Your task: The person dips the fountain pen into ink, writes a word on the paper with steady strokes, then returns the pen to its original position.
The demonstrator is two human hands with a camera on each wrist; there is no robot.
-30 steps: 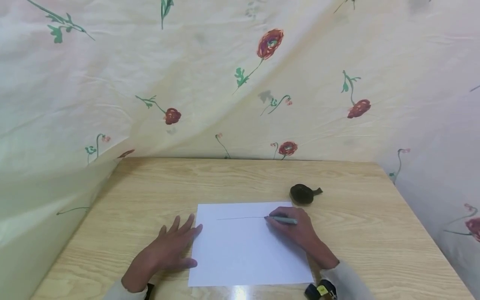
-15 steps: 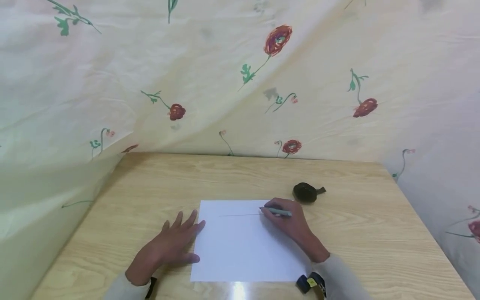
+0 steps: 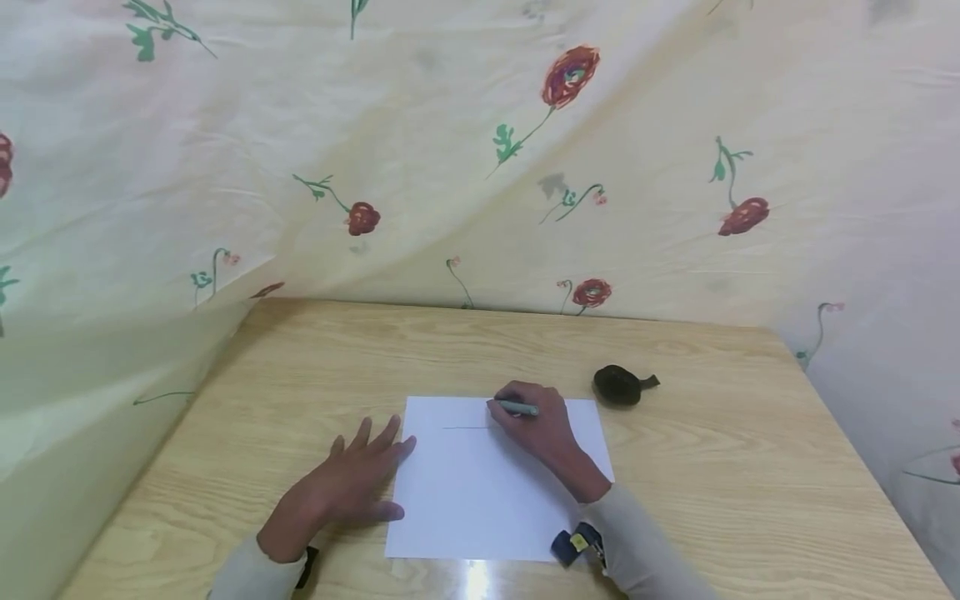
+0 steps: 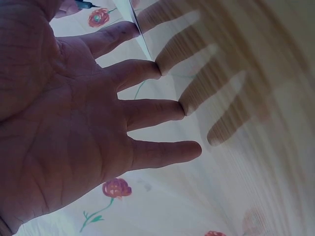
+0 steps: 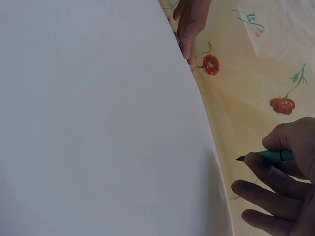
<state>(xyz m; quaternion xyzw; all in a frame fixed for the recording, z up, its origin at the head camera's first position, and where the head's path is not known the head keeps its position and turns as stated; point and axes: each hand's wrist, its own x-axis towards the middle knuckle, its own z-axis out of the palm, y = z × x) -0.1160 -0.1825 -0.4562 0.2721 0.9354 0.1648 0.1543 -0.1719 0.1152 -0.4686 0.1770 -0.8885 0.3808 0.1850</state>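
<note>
A white sheet of paper point(image 3: 465, 508) lies on the wooden table, with one thin dark straight line point(image 3: 465, 428) near its far edge. The line's right part is hidden behind my right hand point(image 3: 543, 425), which pinches a green pen point(image 3: 517, 407) between thumb and fingers. In the right wrist view the pen's dark tip point(image 5: 240, 158) points left and looks raised off the paper. My left hand point(image 3: 348, 487) has its fingers spread at the paper's left edge; in the left wrist view some fingertips point(image 4: 179, 109) touch the table and one meets the sheet's edge.
A black rounded thing with a short flat tail point(image 3: 617, 386), its kind unclear, lies beyond the paper's far right corner. Behind and beside the wooden table point(image 3: 750, 467) hangs a cream cloth point(image 3: 420, 150) with printed red flowers.
My right hand has moved left over the paper with the pen, whose tip has left the line's right end and is above the line. My left hand stays at the paper's edge.
</note>
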